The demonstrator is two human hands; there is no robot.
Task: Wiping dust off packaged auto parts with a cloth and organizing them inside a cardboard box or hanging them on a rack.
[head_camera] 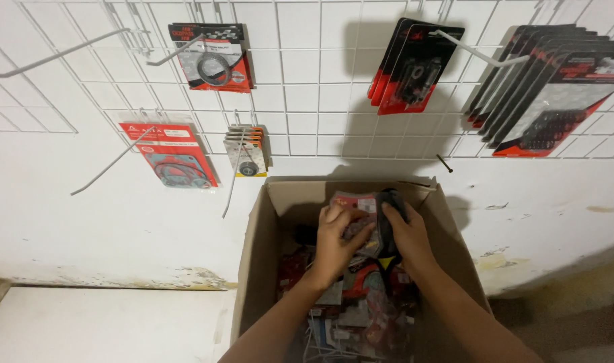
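Currently, both hands are inside the open top of a cardboard box (253, 242) that stands against a white wall. The left hand (335, 243) is curled around a small stack of blister packs (358, 214), thumb over the front face and fingers behind it. The right hand (406, 235) pinches the same stack from the right side, its fingers pressed on a dark packet at the stack's right edge. The stack is held above the box contents, close to the rear flap (347, 185) and clear of both side walls.

Below the hands, the box is filled with loose red and grey packets (360, 316) lying at mixed angles. The side walls slope outward, so the opening is widest at the near edge; both forearms enter from there.

Above the box, a white wire grid panel (300, 87) is fixed to the wall. Long hooks project from it toward the camera. Bare hooks (58, 57) sit at the upper left, and another (112, 161) carries a red gasket card (172, 154). Further cards hang at upper centre (216, 57), mid centre (246, 151), upper right (411, 67) and far right (549, 94), the last as a thick overlapping row. Open wall lies between the box rim and the grid's lower edge.
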